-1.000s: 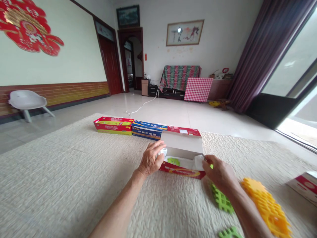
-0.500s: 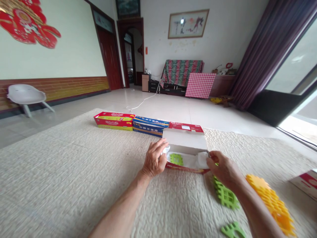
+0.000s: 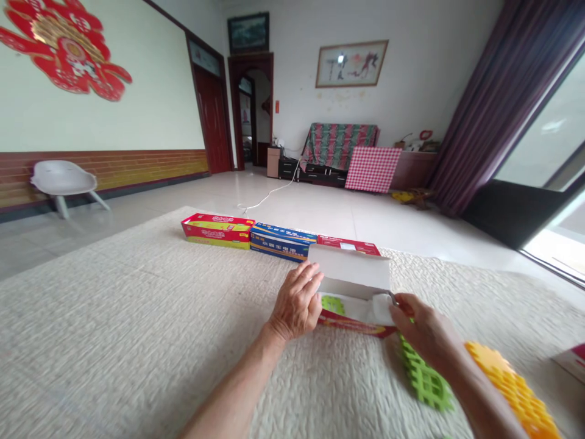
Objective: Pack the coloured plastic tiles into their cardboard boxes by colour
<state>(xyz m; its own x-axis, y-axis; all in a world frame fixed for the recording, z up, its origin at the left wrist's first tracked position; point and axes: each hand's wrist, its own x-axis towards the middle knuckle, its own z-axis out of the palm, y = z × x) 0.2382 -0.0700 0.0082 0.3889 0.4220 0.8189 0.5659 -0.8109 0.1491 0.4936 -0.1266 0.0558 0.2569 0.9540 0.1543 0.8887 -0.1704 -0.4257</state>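
Step (judged): working the ends of the open red cardboard box (image 3: 351,324), right of centre on the cream textured mat (image 3: 183,341) | Left hand (image 3: 296,305): fingers together at left end, grip unverifiable | Right hand (image 3: 421,324): fingers pinching right end | Next: calls for steady holding | Change: left hand hides more of the green plastic lattice piece (image 3: 333,304) inside than earlier

The left grip (image 3: 296,302) covers the left end of the open box (image 3: 354,324), and the green tile (image 3: 333,304) inside shows only in part. The right grip (image 3: 415,320) hides the box's right rim and the far end of the green stack (image 3: 427,384). The raised lid (image 3: 354,265) blocks the red box's (image 3: 361,245) lower front. Yellow tiles (image 3: 516,390) run off the bottom edge, a white carton (image 3: 573,361) off the right. Small print is unreadable.
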